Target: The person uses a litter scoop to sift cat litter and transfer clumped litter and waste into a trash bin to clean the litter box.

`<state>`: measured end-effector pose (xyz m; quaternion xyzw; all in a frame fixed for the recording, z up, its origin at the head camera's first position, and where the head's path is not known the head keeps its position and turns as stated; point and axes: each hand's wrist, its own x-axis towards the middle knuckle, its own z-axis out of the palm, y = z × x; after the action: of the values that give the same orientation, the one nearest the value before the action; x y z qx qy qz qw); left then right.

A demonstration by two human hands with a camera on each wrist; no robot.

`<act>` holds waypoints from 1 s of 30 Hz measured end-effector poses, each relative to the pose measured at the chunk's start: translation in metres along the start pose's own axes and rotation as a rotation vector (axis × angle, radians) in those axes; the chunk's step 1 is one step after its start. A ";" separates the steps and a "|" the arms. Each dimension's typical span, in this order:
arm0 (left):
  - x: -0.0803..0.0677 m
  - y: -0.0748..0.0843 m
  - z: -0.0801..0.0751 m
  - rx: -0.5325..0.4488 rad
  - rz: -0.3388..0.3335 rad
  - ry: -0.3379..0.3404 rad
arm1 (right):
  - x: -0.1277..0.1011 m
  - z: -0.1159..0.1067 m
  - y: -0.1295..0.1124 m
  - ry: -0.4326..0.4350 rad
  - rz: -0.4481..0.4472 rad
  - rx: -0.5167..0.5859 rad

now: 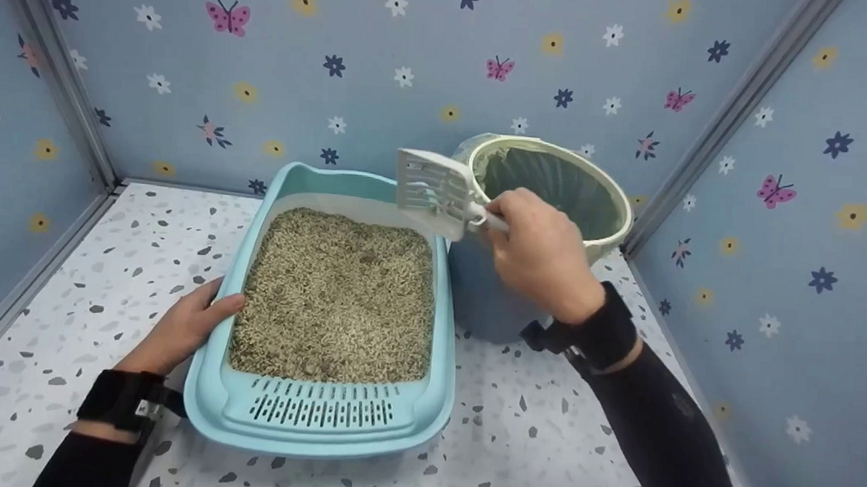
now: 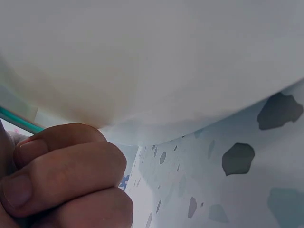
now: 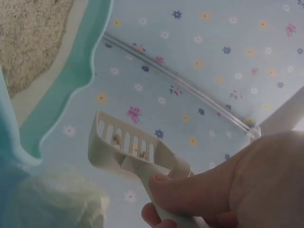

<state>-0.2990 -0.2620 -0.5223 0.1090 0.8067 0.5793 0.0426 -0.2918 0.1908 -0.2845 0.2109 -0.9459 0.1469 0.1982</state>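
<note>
A pale slotted litter scoop point(image 1: 436, 192) hangs over the gap between litter box and bin, gripped at its handle by my right hand point(image 1: 540, 253). In the right wrist view a few small clumps cling to the slots of the scoop point(image 3: 126, 145), and the thumb lies along the handle. The light blue litter box point(image 1: 319, 442) holds grainy, tan-grey litter point(image 1: 341, 298) with darker patches. My left hand point(image 1: 188, 323) holds its left side, thumb over the rim. Curled fingers point(image 2: 85, 166) of that hand show beneath the rim in the left wrist view.
A grey-blue bin point(image 1: 494, 295) with a cream rim and a bag liner point(image 1: 555, 183) stands right of the litter box, close beside it. Flower-and-butterfly panels point(image 1: 414, 42) enclose the speckled floor point(image 1: 512, 441) at the back and both sides.
</note>
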 end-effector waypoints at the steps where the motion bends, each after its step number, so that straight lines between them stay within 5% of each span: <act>1: 0.000 0.000 0.000 0.002 -0.001 0.000 | 0.002 0.009 -0.003 -0.016 -0.014 -0.017; 12: 0.000 -0.001 0.000 -0.015 0.001 0.000 | 0.036 0.101 -0.018 -0.140 -0.156 -0.289; 18: 0.000 -0.001 0.001 -0.003 -0.006 0.005 | 0.057 0.142 -0.018 -0.137 -0.231 -0.442; 30: 0.001 -0.001 0.002 -0.020 0.002 0.009 | 0.089 0.165 -0.025 -0.213 -0.388 -0.617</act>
<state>-0.2999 -0.2605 -0.5236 0.1067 0.8010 0.5878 0.0392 -0.4058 0.0788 -0.3858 0.3305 -0.9035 -0.2079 0.1768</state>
